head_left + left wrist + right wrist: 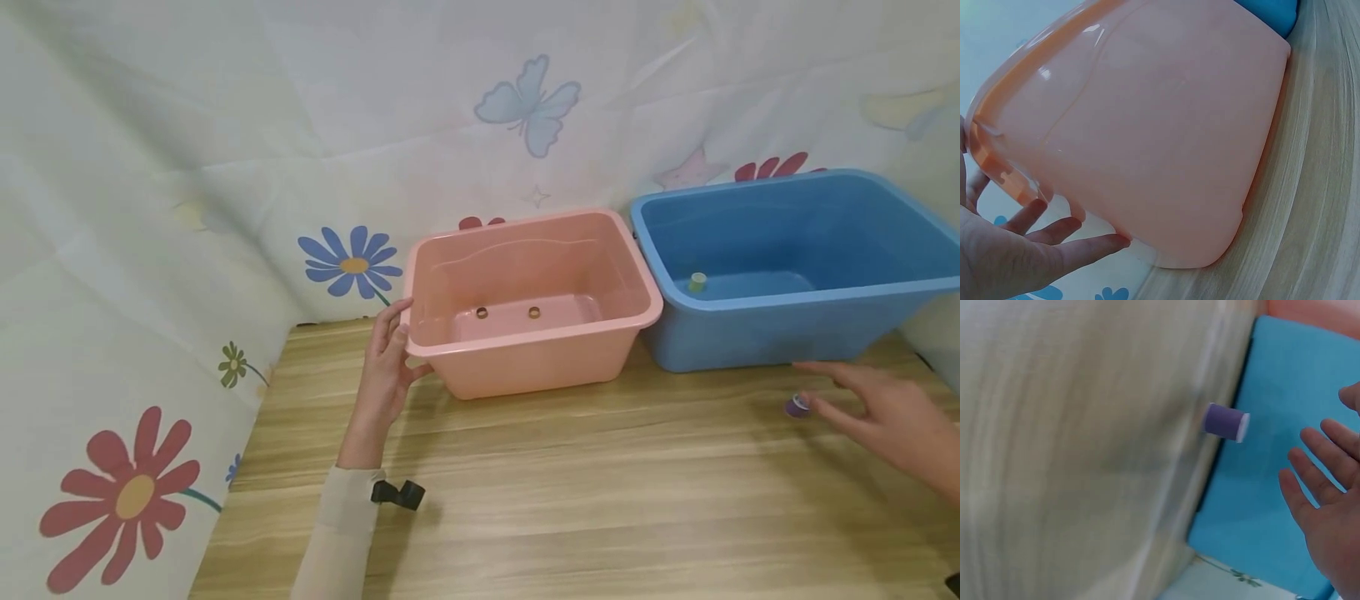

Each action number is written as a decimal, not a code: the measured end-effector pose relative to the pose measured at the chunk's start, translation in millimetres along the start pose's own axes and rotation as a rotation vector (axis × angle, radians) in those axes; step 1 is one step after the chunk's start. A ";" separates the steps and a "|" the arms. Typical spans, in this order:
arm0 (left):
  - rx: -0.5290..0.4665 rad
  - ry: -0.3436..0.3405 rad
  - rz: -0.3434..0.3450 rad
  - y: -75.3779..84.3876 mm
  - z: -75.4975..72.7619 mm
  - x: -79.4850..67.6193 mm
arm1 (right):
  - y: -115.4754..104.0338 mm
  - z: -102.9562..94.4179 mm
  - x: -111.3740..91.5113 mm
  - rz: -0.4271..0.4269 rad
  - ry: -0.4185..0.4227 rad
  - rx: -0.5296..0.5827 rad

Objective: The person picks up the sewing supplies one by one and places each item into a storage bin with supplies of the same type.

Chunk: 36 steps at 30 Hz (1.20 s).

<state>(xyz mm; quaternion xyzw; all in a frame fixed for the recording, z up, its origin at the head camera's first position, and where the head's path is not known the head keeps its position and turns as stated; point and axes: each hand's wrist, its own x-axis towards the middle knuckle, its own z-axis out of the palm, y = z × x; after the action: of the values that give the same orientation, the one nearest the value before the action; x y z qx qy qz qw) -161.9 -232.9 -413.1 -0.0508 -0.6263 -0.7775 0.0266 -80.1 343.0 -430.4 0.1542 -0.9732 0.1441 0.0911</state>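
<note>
My left hand (386, 375) holds the left rim of a pink plastic tub (532, 367), its fingers spread along the outer wall (1147, 137) in the left wrist view. A small purple thread spool (797, 407) with a white end stands on the table in front of the blue tub (757, 333). Over it hovers my right hand (892, 421), fingers extended; the right wrist view shows a gap between this hand (1335, 506) and the spool (1225, 422). Two small brownish spool-like pieces (482, 313) lie inside the pink tub. One pale green piece (697, 282) is in the blue tub.
Both tubs stand side by side at the back of the wood-grain table (570, 500), rims nearly touching. Behind and to the left hangs a white cloth (375, 100) printed with flowers and a butterfly. A black strap mount (399, 494) sits on the left wrist.
</note>
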 end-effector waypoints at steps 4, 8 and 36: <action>-0.003 -0.006 -0.002 0.4 1.5 0.4 | 10.1 9.4 -4.5 0.028 0.007 0.022; -0.006 -0.008 0.002 0.6 3.1 0.9 | 17.6 16.3 -9.8 0.043 0.024 0.050; -0.005 -0.001 0.009 0.6 1.2 0.3 | 34.2 38.7 -13.5 0.102 -0.012 0.096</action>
<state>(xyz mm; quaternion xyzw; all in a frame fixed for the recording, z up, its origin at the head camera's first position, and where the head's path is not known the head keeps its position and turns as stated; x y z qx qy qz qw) -162.0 -231.8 -412.2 -0.0542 -0.6242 -0.7788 0.0297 -83.8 366.0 -478.5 0.1094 -0.9723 0.1941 0.0702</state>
